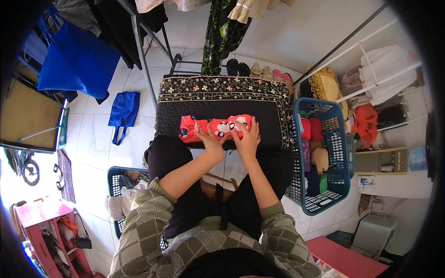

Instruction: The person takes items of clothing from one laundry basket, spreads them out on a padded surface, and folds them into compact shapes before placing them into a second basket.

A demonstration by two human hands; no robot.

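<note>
A red printed cloth [221, 128] with white and dark figures lies as a narrow folded strip on a small table with a black quilted cover [215, 107]. My left hand [211, 141] rests on the strip's middle, fingers spread over it and thumb pointing right. At the strip's right end, my right hand [247, 136] holds a thicker, folded-over part, its fingers along the far right edge. The two thumbs come close together near the cloth's front edge. Part of the cloth is hidden beneath my fingers.
On the right stands a blue-green plastic basket [342, 163] holding folded clothes. Another basket [116, 182] with garments is at my left. Shoes [266, 72] line the wall behind the table. Metal clothes racks [139, 45] rise on both sides. A blue bag [125, 109] lies on the floor.
</note>
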